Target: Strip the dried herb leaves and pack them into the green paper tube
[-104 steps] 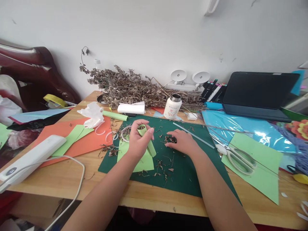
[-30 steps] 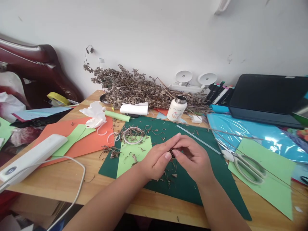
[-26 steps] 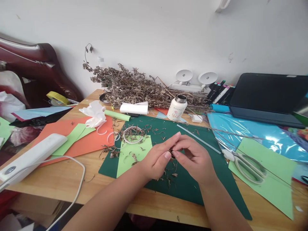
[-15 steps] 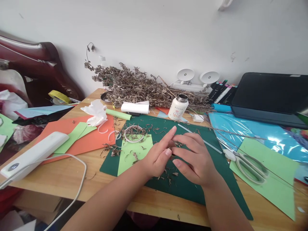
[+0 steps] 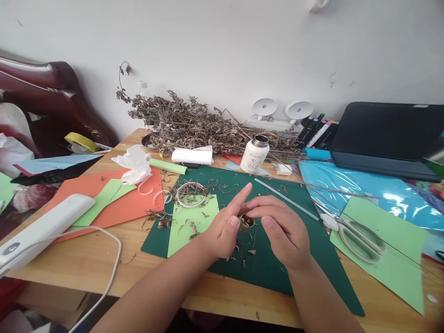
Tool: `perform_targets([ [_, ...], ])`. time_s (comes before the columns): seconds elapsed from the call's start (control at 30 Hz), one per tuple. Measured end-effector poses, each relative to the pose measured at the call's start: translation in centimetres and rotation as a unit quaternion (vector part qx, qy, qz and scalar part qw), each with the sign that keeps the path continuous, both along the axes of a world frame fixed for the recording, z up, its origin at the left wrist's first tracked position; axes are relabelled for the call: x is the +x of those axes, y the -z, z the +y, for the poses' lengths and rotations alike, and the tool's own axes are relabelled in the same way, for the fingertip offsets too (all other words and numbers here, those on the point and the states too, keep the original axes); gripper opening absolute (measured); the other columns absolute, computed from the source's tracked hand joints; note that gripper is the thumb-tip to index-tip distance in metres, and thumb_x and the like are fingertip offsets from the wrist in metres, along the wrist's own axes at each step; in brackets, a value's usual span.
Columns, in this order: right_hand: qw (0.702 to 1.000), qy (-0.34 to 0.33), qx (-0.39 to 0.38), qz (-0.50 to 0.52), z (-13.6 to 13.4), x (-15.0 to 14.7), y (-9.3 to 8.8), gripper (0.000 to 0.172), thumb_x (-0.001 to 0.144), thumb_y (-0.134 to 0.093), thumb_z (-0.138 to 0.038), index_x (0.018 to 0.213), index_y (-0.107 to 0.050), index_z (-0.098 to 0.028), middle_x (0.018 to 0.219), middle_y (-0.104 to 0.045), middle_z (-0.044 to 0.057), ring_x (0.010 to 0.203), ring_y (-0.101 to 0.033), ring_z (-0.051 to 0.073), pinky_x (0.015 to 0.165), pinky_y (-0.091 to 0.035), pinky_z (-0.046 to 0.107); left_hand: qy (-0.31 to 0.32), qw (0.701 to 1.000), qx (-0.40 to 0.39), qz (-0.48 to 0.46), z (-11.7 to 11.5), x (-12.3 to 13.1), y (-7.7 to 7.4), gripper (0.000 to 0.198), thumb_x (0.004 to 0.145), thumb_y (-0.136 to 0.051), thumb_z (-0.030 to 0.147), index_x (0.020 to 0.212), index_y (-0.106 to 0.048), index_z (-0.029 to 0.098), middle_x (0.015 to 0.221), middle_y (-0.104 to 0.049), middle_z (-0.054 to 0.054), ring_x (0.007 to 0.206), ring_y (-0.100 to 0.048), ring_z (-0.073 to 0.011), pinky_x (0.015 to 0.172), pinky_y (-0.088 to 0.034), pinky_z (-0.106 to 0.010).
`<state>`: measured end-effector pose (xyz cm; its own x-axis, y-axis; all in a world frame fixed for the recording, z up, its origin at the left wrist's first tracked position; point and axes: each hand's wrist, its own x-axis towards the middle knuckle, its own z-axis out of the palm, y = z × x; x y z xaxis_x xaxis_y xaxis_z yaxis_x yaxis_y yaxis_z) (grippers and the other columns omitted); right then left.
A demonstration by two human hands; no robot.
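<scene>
A small round green paper cup (image 5: 247, 225) with dried leaf bits inside shows between my hands, above the green cutting mat (image 5: 267, 273). My left hand (image 5: 224, 231) is closed around its left side, index finger stretched up and thumb raised. From the right, my right hand (image 5: 286, 229) arches over it, thumb apart and fingertips at the cup's far rim; I see nothing held in them. Crumbled dried leaves lie on the mat around a white tape ring (image 5: 183, 205) and a light green paper sheet (image 5: 175, 240).
Dried plant stems (image 5: 194, 122) are heaped along the wall. A white bottle (image 5: 255, 155) stands uncapped behind the mat. Scissors (image 5: 362, 238) lie on green paper at right, beside a translucent stick (image 5: 287, 200). At left are a white power strip-like device (image 5: 52, 224) and orange paper (image 5: 83, 185).
My right hand has drawn back slightly to the right and its fingers have come closer together, uncovering the cup with leaves. The view has shifted a little.
</scene>
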<state>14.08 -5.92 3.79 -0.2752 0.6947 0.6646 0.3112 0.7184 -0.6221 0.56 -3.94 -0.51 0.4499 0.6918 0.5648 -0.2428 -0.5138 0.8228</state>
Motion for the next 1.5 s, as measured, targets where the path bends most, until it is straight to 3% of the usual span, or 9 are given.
perform_targets([
  [0.1, 0.999, 0.000, 0.034, 0.013, 0.04, 0.11, -0.07, 0.022, 0.075, -0.039, -0.012, 0.086, -0.055, -0.022, 0.087, -0.058, 0.004, 0.084, -0.052, 0.018, 0.072, -0.043, 0.035, -0.002, 1.000, 0.001, 0.000, 0.02, 0.02, -0.15, 0.053, 0.084, -0.013, 0.045, 0.131, -0.012, 0.020, 0.101, -0.053, -0.009, 0.065, -0.048, -0.0136, 0.063, -0.040, -0.031],
  [0.33, 0.981, -0.009, 0.153, -0.116, 0.30, 0.01, -0.47, 0.019, 0.070, -0.045, -0.016, 0.085, -0.055, -0.018, 0.097, -0.053, 0.008, 0.082, -0.049, 0.019, 0.074, -0.039, 0.040, -0.019, 0.999, 0.016, -0.031, 0.19, 0.01, -0.20, 0.051, 0.085, -0.015, 0.041, 0.130, -0.018, 0.018, 0.103, -0.052, -0.009, 0.084, -0.050, -0.0180, 0.075, -0.040, -0.033],
  [0.7, 0.982, 0.015, 0.128, -0.140, 0.21, -0.11, -0.75, 0.014, 0.073, -0.041, -0.019, 0.077, -0.055, -0.018, 0.095, -0.051, 0.007, 0.086, -0.047, 0.020, 0.077, -0.036, 0.040, -0.014, 0.999, 0.021, -0.020, 0.15, 0.16, -0.11, 0.053, 0.084, -0.015, 0.042, 0.131, -0.012, 0.018, 0.093, -0.052, -0.009, 0.068, -0.047, -0.0142, 0.065, -0.040, -0.031],
  [0.87, 0.990, -0.024, 0.086, -0.110, 0.32, 0.42, -0.28, 0.021, 0.077, -0.037, -0.026, 0.084, -0.055, -0.019, 0.099, -0.050, 0.007, 0.088, -0.047, 0.021, 0.077, -0.036, 0.040, -0.014, 0.999, 0.029, 0.002, 0.09, 0.11, -0.12, 0.054, 0.084, -0.013, 0.043, 0.131, -0.010, 0.017, 0.096, -0.051, -0.010, 0.069, -0.046, -0.0143, 0.062, -0.039, -0.029],
  [1.0, 0.993, -0.036, 0.102, -0.045, 0.25, 0.58, -0.04, 0.024, 0.078, -0.035, -0.028, 0.095, -0.050, -0.021, 0.101, -0.048, 0.007, 0.091, -0.046, 0.022, 0.077, -0.037, 0.041, -0.003, 1.000, 0.016, 0.008, 0.09, 0.16, -0.15, 0.053, 0.084, -0.013, 0.043, 0.131, -0.007, 0.018, 0.084, -0.051, -0.007, 0.060, -0.041, -0.0116, 0.056, -0.038, -0.026],
  [1.17, 0.985, -0.017, 0.134, -0.111, 0.16, 0.19, -0.34, 0.023, 0.079, -0.035, -0.028, 0.092, -0.052, -0.021, 0.104, -0.046, 0.008, 0.091, -0.046, 0.022, 0.077, -0.036, 0.041, -0.013, 1.000, 0.026, -0.005, 0.17, 0.10, -0.29, 0.056, 0.084, -0.013, 0.045, 0.131, -0.010, 0.016, 0.081, -0.049, -0.006, 0.061, -0.040, -0.0121, 0.055, -0.037, -0.026],
  [1.5, 0.978, 0.011, 0.153, -0.140, 0.45, 0.23, -0.47, 0.022, 0.079, -0.034, -0.029, 0.083, -0.054, -0.021, 0.102, -0.049, 0.008, 0.091, -0.048, 0.021, 0.078, -0.038, 0.041, -0.016, 1.000, 0.022, -0.006, 0.15, 0.11, -0.09, 0.058, 0.083, -0.013, 0.047, 0.131, -0.009, 0.015, 0.076, -0.047, -0.005, 0.060, -0.038, -0.0118, 0.054, -0.034, -0.026],
])
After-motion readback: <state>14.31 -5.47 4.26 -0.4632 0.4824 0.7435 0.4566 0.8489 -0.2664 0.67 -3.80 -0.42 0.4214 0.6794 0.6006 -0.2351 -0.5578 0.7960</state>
